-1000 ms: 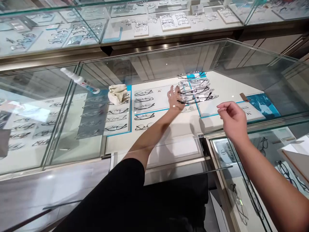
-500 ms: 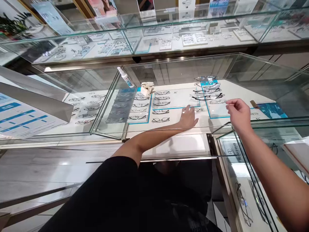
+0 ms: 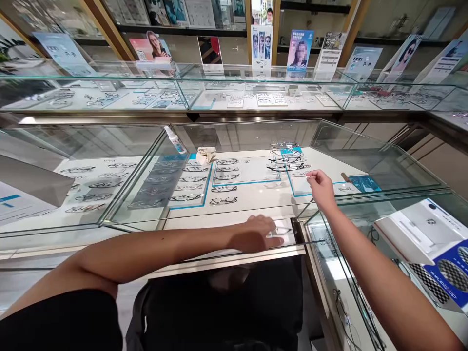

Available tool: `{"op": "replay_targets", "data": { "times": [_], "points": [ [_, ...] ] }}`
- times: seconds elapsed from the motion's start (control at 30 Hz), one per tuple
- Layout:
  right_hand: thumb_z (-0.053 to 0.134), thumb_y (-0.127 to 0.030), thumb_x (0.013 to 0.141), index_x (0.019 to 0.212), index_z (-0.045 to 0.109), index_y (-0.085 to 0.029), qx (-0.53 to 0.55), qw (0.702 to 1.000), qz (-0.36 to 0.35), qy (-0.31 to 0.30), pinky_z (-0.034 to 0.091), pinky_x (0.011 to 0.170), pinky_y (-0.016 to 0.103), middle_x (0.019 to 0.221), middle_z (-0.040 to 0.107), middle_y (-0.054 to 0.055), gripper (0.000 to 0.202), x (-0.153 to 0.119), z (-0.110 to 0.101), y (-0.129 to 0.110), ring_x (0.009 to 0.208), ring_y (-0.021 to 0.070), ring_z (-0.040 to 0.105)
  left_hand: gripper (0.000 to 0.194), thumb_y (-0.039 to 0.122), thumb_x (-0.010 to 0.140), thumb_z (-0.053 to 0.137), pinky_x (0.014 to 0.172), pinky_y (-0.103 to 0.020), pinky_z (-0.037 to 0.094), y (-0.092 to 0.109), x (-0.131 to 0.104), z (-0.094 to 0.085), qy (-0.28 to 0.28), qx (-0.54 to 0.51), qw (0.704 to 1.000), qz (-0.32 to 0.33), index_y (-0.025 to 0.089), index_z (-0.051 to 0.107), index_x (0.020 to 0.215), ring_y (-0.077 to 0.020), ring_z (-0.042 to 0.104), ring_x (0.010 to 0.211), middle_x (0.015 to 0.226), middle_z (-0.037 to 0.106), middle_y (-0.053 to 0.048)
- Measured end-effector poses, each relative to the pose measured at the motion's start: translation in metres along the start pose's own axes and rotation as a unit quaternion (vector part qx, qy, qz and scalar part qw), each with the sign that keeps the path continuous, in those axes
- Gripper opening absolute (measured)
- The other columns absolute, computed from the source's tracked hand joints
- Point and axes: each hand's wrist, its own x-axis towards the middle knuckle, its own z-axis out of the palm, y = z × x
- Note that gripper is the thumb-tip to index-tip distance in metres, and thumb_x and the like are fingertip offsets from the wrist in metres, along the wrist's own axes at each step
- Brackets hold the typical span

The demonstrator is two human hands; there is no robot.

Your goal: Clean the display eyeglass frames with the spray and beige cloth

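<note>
My left hand (image 3: 258, 234) is over the front edge of the glass display case, fingers and thumb closed around a thin pair of eyeglasses (image 3: 283, 230), partly hidden and blurred. My right hand (image 3: 322, 190) reaches over the case from the right, thumb and fingers pinched at the end of a pale, thin-rimmed pair of eyeglasses (image 3: 300, 174). Just behind that pair, dark-framed eyeglasses (image 3: 285, 167) stand in a column on a blue-edged display board (image 3: 305, 187). Left of them, more eyeglasses (image 3: 224, 200) line up in rows on the white case floor.
A white spray bottle (image 3: 176, 140) and a crumpled cloth (image 3: 206, 155) lie toward the back of the case. Glass panel edges (image 3: 135, 175) cross the left side. A white-and-blue box (image 3: 431, 234) sits on the right-hand counter. More display cases (image 3: 226, 109) stand behind.
My left hand has drawn back toward the case's front edge with a pair of eyeglasses. My right hand keeps its pinch by the pale pair. The view has tilted up and shifted right.
</note>
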Motion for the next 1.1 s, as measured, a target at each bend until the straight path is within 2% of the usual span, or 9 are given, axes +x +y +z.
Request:
{"op": "replay_targets", "data": {
  "times": [0.1,0.2,0.3,0.4,0.5,0.63,0.73,0.87,1.1],
  "points": [
    [0.062,-0.031,0.076,0.09,0.067,-0.02,0.003,1.0,0.001,-0.004,0.031,0.058,0.029,0.069,0.05,-0.004,0.018,0.0,0.001,0.001,0.06,0.0131,0.04,0.064,0.068,0.097,0.042,0.121,-0.051,0.035,0.024,-0.027,-0.016,-0.048,-0.043,0.998,0.028,0.024,0.062,0.139,-0.034,0.043,0.145,0.156,0.054,-0.009],
    [0.062,-0.031,0.076,0.091,0.067,-0.02,-0.001,1.0,0.003,-0.006,0.031,0.059,0.03,0.069,0.05,-0.004,0.019,0.001,0.002,0.002,0.06,0.0133,0.041,0.055,0.063,0.097,0.049,0.121,-0.047,0.037,0.042,-0.046,-0.046,0.037,-0.046,0.997,0.056,0.025,0.068,0.132,-0.0308,0.05,0.141,0.149,0.061,-0.009],
    [0.061,-0.031,0.077,0.092,0.067,-0.021,-0.008,1.0,0.002,-0.006,0.032,0.06,0.03,0.072,0.053,-0.003,0.019,0.001,0.002,0.001,0.062,0.0137,0.042,0.059,0.069,0.097,0.042,0.124,-0.046,0.034,0.049,-0.048,-0.091,0.088,0.0,0.994,0.067,0.031,0.067,0.134,-0.0286,0.049,0.142,0.15,0.06,-0.002],
    [0.06,-0.032,0.077,0.091,0.067,-0.021,-0.016,1.0,-0.002,-0.006,0.035,0.062,0.03,0.073,0.055,-0.002,0.019,0.001,0.003,0.0,0.063,0.0146,0.045,0.067,0.076,0.096,0.033,0.122,-0.044,0.037,0.046,-0.027,-0.146,0.159,0.037,0.985,0.056,0.032,0.07,0.13,-0.0293,0.05,0.142,0.146,0.063,0.0],
    [0.059,-0.031,0.078,0.091,0.067,-0.022,-0.026,1.0,0.002,-0.005,0.034,0.061,0.03,0.072,0.054,-0.003,0.018,0.0,0.005,0.0,0.062,0.015,0.045,0.077,0.075,0.099,0.017,0.12,-0.045,0.037,0.036,0.01,-0.199,0.237,0.071,0.969,0.026,0.03,0.071,0.131,-0.0316,0.047,0.145,0.147,0.063,-0.001],
    [0.058,-0.031,0.078,0.09,0.066,-0.022,-0.026,1.0,0.005,-0.005,0.033,0.059,0.03,0.071,0.053,-0.003,0.017,0.0,0.007,0.0,0.06,0.0151,0.044,0.094,0.081,0.095,0.006,0.122,-0.046,0.035,0.014,0.073,-0.245,0.276,0.073,0.958,-0.009,0.025,0.075,0.124,-0.0327,0.052,0.142,0.151,0.06,-0.006],
    [0.057,-0.032,0.078,0.089,0.066,-0.022,-0.031,0.999,0.001,-0.007,0.035,0.06,0.03,0.071,0.055,-0.002,0.017,-0.001,0.009,-0.001,0.06,0.0156,0.046,0.103,0.084,0.091,0.002,0.123,-0.049,0.032,-0.007,0.121,-0.258,0.28,0.085,0.956,-0.029,0.019,0.074,0.126,-0.0356,0.052,0.141,0.151,0.06,-0.012],
    [0.056,-0.031,0.078,0.087,0.066,-0.023,-0.039,0.999,-0.001,-0.011,0.036,0.06,0.03,0.07,0.057,-0.002,0.016,-0.002,0.012,-0.003,0.061,0.016,0.046,0.11,0.084,0.088,-0.006,0.124,-0.057,0.027,-0.036,0.173,-0.258,0.285,0.081,0.952,-0.076,0.019,0.073,0.129,-0.0381,0.05,0.143,0.153,0.058,-0.014],
    [0.055,-0.03,0.08,0.086,0.066,-0.024,-0.053,0.999,0.001,-0.013,0.037,0.062,0.03,0.074,0.059,-0.002,0.014,-0.002,0.014,-0.005,0.062,0.0162,0.046,0.105,0.084,0.09,-0.001,0.123,-0.063,0.019,-0.07,0.224,-0.259,0.291,0.077,0.949,-0.089,0.021,0.075,0.126,-0.0411,0.042,0.147,0.153,0.058,-0.014]
  ]
}}
